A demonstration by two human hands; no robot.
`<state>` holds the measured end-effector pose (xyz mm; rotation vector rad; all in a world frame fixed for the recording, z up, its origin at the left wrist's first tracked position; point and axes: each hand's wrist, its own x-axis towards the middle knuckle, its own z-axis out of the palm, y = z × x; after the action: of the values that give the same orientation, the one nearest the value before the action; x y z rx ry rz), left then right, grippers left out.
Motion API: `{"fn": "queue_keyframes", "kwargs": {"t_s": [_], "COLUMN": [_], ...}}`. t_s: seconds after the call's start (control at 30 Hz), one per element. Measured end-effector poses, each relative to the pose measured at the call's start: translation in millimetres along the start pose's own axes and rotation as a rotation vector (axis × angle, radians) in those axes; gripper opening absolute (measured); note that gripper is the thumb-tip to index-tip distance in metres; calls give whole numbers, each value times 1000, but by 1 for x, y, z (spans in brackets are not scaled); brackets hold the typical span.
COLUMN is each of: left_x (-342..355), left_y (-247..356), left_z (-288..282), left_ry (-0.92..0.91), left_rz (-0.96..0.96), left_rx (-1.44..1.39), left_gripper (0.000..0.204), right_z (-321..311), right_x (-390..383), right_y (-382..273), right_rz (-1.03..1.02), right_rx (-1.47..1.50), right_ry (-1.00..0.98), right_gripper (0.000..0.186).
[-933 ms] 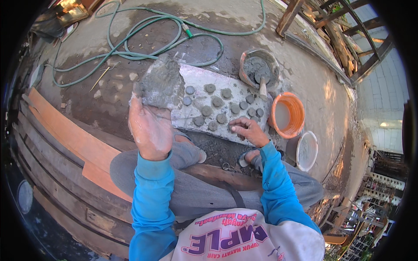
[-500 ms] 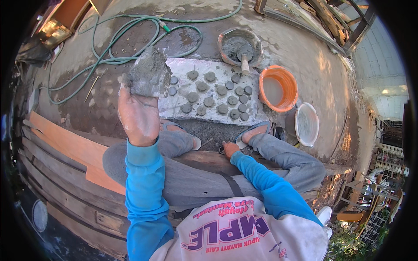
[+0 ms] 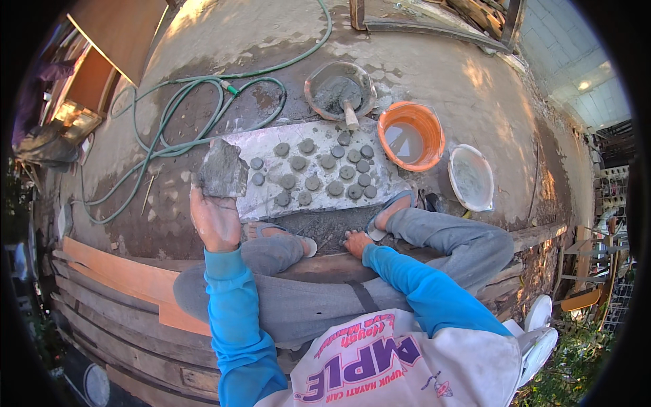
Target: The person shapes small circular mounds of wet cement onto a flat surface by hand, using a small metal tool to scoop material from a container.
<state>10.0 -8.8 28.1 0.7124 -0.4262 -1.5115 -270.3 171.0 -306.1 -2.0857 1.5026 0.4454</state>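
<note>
Presently, directions being taken from the middle of the pale board [image 3: 264,139] on the ground, the left hand [image 3: 215,218] stands at 8 o'clock, palm up. It holds a grey mortar slab [image 3: 225,171] out at 9 o'clock, thumb at its left edge; the fingers run beneath, and whether they are spread cannot be determined. The right hand [image 3: 357,243] is low at 5 o'clock, beside the right foot [image 3: 388,218] and close to the wooden plank [image 3: 325,265]. Its fingers are bent; whether they pinch anything cannot be told.

Round grey discs [image 3: 298,163] stand on the board, some topped with rough mortar, others smooth. A basin of grey mix [image 3: 367,83] sits towards 12 o'clock, an orange bucket [image 3: 428,132] at 2, a pale bowl [image 3: 468,159] at 3.

In this inspector's judgement, the step in hand is a reach down off the board with the slab kept in reserve. The next move calls for a level left palm and for the right arm to clear the discs.

Compared with the earliest frame, the right hand has left the board's near edge for the ground; the slab remains on the left hand.
</note>
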Motion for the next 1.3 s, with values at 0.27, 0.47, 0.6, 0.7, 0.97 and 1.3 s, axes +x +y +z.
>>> {"fn": "queue_keyframes", "kwargs": {"t_s": [0.27,0.47,0.6,0.7,0.97,1.3], "left_x": [-4,-19,-30,-41,-50,-42], "left_y": [-7,-38,-67,-80,-85,-72], "left_z": [-2,2,-10,-4,1,0], "left_ry": [-12,-32,-163,-134,-194,-60], "left_rz": [16,-60,-160,-246,-244,-216], "left_rx": [3,89,172,202,361,230], "left_gripper": [41,44,45,45,35,25], "right_z": [-111,-267,-336,-343,-328,-339], "right_x": [-14,-34,-54,-51,-44,-11], "right_y": [-21,-59,-81,-85,-89,-18], "right_rz": [-48,-106,-175,-161,-89,135], "right_rx": [522,1197,969,718,605,1107], "right_ry": [103,487,763,888,916,849], "right_gripper": [24,18,17,16,17,28]}}
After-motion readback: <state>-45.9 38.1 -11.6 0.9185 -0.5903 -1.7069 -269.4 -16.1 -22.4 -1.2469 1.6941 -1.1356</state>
